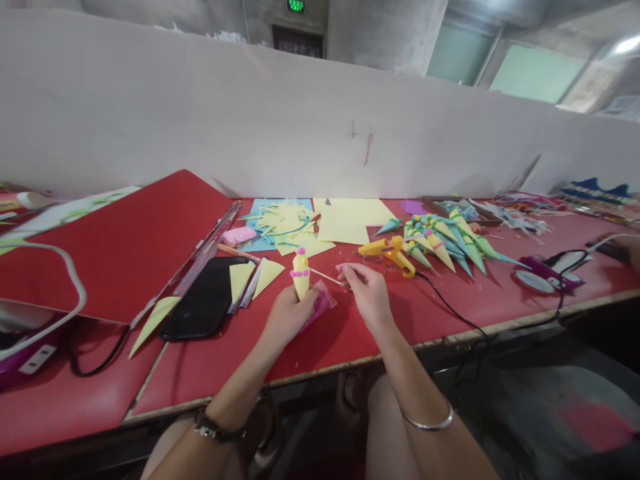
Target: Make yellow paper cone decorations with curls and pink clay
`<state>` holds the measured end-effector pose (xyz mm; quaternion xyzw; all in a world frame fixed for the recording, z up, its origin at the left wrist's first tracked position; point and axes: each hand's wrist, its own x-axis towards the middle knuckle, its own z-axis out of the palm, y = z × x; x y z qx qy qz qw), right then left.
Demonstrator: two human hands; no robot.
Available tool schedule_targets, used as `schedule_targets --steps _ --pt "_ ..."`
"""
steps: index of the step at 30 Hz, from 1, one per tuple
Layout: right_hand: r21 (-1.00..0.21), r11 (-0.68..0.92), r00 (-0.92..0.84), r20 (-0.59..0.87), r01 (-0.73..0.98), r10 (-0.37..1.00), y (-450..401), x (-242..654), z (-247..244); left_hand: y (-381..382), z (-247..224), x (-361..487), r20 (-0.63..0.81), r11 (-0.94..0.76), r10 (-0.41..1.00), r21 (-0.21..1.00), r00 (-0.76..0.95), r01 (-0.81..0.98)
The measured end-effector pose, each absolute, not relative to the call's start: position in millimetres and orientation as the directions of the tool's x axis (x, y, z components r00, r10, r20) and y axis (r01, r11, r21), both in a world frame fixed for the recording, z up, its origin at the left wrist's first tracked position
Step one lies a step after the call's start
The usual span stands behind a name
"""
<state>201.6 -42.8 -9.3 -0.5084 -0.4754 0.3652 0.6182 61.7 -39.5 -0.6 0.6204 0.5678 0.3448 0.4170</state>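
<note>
Well inside the table edge (325, 371), hands (369, 299) sit apart, left (290, 312) gripping a cone (302, 285).

The left grip (287, 313) holds a pink-trimmed yellow cone (301, 285) above the red table (205, 373).

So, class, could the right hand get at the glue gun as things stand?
Probably yes: the glue gun lies just beyond the right hand, with nothing visible between them, though that hand seems to pinch a pink bit that may need setting down.

Yellow cone (301, 285), pink trim (299, 273), red tabletop (220, 363), black phone (204, 300)
</note>
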Motion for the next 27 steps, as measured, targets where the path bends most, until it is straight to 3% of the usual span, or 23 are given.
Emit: schedule_targets --steps 5,15,27 --pt "-0.977 0.189 0.235 0.162 -0.097 0.958 -47 194 -6 -39 -2 61 -0.038 -0.025 0.989 0.908 0.14 0.419" --pt "-0.96 0.201 0.257 0.148 -0.193 0.955 -46 190 -5 -38 -3 61 -0.04 -0.022 0.988 0.917 0.146 0.397" --pt "-0.949 0.236 0.256 0.18 -0.209 0.95 -48 186 -4 -36 -6 59 -0.009 -0.044 0.989 0.94 0.151 0.34"
